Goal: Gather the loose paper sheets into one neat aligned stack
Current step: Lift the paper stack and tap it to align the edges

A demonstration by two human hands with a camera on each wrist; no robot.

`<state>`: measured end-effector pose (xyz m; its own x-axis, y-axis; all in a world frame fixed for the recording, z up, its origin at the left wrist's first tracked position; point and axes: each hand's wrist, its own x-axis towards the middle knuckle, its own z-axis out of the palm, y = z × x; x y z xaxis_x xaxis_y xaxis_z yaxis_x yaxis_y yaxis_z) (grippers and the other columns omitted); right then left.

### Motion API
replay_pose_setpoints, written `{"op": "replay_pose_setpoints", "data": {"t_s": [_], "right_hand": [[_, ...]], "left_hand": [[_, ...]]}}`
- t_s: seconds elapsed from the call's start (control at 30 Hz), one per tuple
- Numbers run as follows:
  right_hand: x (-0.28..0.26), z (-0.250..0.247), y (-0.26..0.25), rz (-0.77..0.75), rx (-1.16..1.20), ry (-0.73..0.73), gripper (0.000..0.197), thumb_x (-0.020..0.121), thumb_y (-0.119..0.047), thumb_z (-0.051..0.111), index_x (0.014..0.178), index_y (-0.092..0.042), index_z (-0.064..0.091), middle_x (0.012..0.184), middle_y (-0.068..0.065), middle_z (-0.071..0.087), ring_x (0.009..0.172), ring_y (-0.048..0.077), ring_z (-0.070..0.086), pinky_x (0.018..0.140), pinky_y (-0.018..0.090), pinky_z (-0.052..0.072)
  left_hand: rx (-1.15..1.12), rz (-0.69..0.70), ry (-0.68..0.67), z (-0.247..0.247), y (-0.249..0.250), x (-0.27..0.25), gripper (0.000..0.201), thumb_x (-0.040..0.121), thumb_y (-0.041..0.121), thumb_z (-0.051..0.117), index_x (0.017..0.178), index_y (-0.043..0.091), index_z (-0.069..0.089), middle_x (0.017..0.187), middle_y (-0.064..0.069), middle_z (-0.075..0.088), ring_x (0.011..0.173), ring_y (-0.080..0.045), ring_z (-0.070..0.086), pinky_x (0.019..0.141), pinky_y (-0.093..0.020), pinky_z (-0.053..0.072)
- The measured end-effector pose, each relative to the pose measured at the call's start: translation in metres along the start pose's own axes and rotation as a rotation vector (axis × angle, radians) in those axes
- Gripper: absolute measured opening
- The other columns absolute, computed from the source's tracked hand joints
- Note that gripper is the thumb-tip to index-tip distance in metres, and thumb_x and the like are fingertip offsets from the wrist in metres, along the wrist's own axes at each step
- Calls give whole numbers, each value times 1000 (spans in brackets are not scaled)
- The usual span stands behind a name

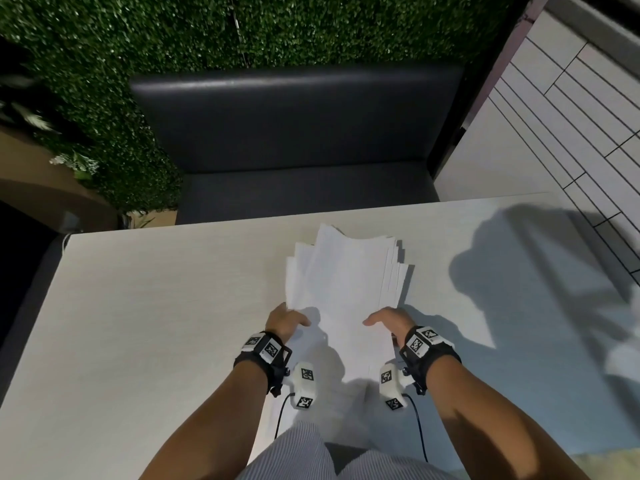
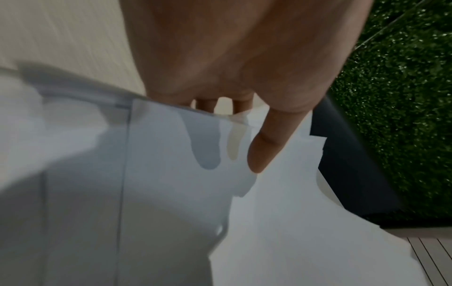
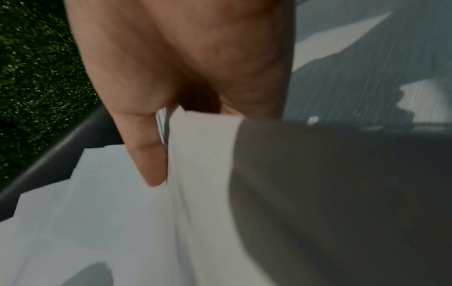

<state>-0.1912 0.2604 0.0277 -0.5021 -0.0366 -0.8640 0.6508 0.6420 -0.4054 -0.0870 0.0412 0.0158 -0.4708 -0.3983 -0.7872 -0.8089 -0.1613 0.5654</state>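
A fanned pile of white paper sheets [image 1: 346, 278] lies in the middle of the pale table [image 1: 156, 306], its far corners splayed and uneven. My left hand [image 1: 292, 317] holds the pile's left edge, with the thumb [image 2: 266, 143] on top of the sheets [image 2: 281, 222] and the fingers tucked behind the edge. At the right edge my right hand [image 1: 386, 317] grips in the same way. Its thumb [image 3: 149, 154] lies on the paper [image 3: 97, 203] and its fingers are hidden under it. The near end of the pile runs toward my lap between the wrists.
A dark padded bench [image 1: 294, 133] stands behind the table's far edge, backed by a green hedge wall [image 1: 104, 46]. Pale tiled floor [image 1: 571, 133] lies to the right. Dark shadows fall across the right part of the table.
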Motion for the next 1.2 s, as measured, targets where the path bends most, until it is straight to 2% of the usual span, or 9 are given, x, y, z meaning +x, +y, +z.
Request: {"op": "replay_pose_setpoints", "data": {"t_s": [0.2,0.27,0.37,0.53,0.6,0.87,0.97,1.03,1.2], "right_hand": [[-8,-5,2,-19,91,-40,62,83,-13,75,139,2,51,148,15,46,139,31,39,109,35,32],[-10,-6,0,-66,140,0,79,71,-12,83,140,3,47,145,14,51,133,31,46,105,36,35],[-13,-10,-1,-123,263,59,70,68,-6,83,131,2,53,130,9,60,114,28,53,97,37,38],[-22,-9,-4,-154,135,75,47,76,-8,80,119,1,61,130,8,62,119,30,59,99,34,45],[-20,-8,-2,-222,160,99,32,76,4,76,106,-2,67,119,15,70,105,30,66,97,39,51],[-36,-17,-20,-376,287,117,49,76,-9,81,121,-1,64,119,10,71,108,27,66,93,33,49],[-52,-23,-32,-519,443,246,41,75,-13,83,112,-4,66,108,7,72,99,24,68,89,30,49],[-59,-30,-38,-560,549,311,70,63,-29,90,120,-3,60,113,7,70,104,25,66,97,37,50],[-67,-30,-49,-578,581,318,73,64,-23,89,124,0,54,117,10,65,112,28,61,97,35,46]], "left_hand": [[44,-96,-89,-1,0,-4,49,72,10,79,117,-6,69,129,-18,64,121,-38,60,101,-38,48],[88,-57,-82,-6,2,-6,14,80,-2,71,92,-7,77,118,-18,66,121,-36,58,103,-39,45],[-56,-29,-35,-14,-5,7,17,57,-7,70,48,6,75,98,-21,67,100,-40,63,96,-51,51],[-115,-76,-145,-12,-9,-4,45,55,3,84,99,-3,74,98,-19,72,83,-33,66,74,-38,57],[-116,-2,0,-9,-6,-7,53,62,-8,79,113,-9,66,113,-21,70,101,-37,65,87,-40,56],[-277,266,42,-16,41,-46,25,65,-3,85,86,4,74,84,-8,74,82,-28,70,81,-35,57],[-395,484,133,-24,72,-70,29,66,-5,84,90,9,75,85,-5,76,76,-21,72,74,-31,59],[-457,579,159,-32,89,-83,29,66,-5,83,89,10,73,84,-3,76,74,-17,72,70,-28,58],[-437,610,65,-34,97,-93,44,66,-11,81,95,20,69,96,2,76,88,-15,72,78,-29,56]]}}
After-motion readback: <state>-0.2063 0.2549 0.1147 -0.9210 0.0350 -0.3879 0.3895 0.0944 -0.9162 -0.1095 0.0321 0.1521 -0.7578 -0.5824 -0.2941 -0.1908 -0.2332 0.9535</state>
